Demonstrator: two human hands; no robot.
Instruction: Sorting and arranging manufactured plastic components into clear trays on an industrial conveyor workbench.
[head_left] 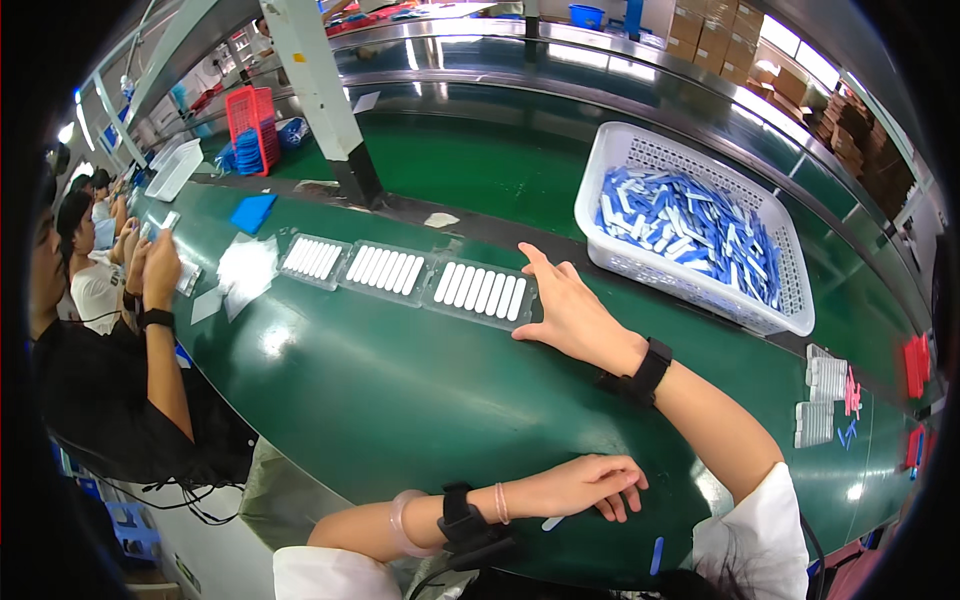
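My right hand (572, 312) reaches across the green table with thumb and forefinger spread wide. It spans the right end of a clear plastic tray (462, 311) that holds a row of white, round-ended strips like small nail files. Two similar filled trays, a middle tray (383, 291) and a left tray (311, 280), continue the row leftward. Close to my body, my left hand (590, 487) hangs over the table, its fingers loosely bent and apart, with nothing visible in them. A small pale strip (552, 523) lies beside it, and a blue strip (657, 556) lies farther right.
A white basket (690, 275) heaped with blue and white strips stands back right. Stacked clear trays (815, 424) lie at far right. Clear plastic sheets (247, 268) and a blue packet (253, 213) lie left. A co-worker (130, 370) handles something there. A post (325, 110) rises behind the trays.
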